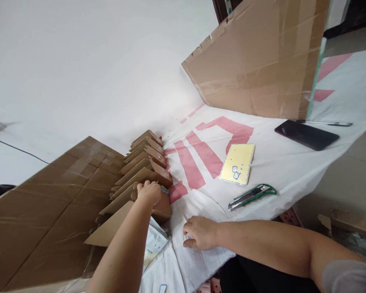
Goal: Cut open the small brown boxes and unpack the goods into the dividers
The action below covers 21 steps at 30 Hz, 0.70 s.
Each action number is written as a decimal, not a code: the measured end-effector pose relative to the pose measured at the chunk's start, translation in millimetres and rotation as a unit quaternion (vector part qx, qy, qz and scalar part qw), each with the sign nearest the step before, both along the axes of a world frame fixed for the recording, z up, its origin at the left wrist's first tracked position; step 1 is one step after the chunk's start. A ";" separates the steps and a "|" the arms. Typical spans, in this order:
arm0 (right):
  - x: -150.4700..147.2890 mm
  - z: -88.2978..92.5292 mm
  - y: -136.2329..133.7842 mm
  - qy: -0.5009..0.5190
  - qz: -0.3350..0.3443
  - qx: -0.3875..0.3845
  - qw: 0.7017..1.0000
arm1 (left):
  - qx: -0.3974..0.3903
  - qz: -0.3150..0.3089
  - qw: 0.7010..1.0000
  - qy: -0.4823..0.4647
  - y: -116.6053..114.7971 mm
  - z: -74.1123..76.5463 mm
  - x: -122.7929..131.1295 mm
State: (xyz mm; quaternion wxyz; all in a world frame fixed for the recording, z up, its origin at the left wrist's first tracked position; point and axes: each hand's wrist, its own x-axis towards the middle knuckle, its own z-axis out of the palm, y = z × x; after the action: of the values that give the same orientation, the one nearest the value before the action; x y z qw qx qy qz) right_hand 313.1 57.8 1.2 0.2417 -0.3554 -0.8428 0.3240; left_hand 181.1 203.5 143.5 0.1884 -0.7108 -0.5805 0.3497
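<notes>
My left hand [148, 192] reaches into the front part of a row of open cardboard boxes [151, 165]. Its fingers are curled at a box opening, and what they hold, if anything, is hidden. A small blue-green edge [165, 190] shows just beside these fingers. My right hand [201, 232] rests on the white cloth [198, 205], fingers loosely bent and apart from the thumb, holding nothing. Beyond it lie a green box cutter [252, 195] and a yellow card [238, 163] with small drawings. Below the boxes, a plastic-wrapped packet [155, 238] is partly covered by my left forearm.
A large cardboard panel [256, 61] stands at the back, and another cardboard sheet [49, 203] leans at the left by the white wall. At the right are a black phone [306, 134] and a pen [329, 123]. The table's edge slopes down along the right.
</notes>
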 end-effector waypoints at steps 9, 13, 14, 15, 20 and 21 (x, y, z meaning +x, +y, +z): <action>0.5 1.2 -0.5 0.010 0.000 -0.004 1.000 | 0.008 0.008 0.999 -0.034 -0.4 -0.2 -8.5; 0.5 0.8 -0.3 0.013 0.004 -0.004 1.000 | 0.001 0.020 0.999 -0.037 0.3 -0.8 -9.5; 0.7 0.9 -0.5 0.012 0.004 -0.004 1.000 | 0.001 0.018 0.999 -0.038 -0.1 -0.7 -9.9; 0.9 1.2 -0.6 0.009 0.003 -0.004 1.000 | 0.003 0.015 0.999 -0.040 -0.7 -0.5 -10.4; 2.5 3.4 -1.1 0.001 0.001 -0.004 1.000 | 0.009 0.007 0.999 -0.046 -2.2 -0.9 -13.5; 2.7 3.7 -1.0 0.001 0.002 -0.004 1.000 | 0.008 0.008 0.999 -0.046 -2.0 -1.3 -14.1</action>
State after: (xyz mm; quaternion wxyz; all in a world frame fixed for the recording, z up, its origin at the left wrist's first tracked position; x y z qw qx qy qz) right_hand 315.7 56.9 4.9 0.2409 -0.3544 -0.8417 0.3285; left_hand 167.0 201.5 142.2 0.1647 -0.7196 -0.5972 0.3137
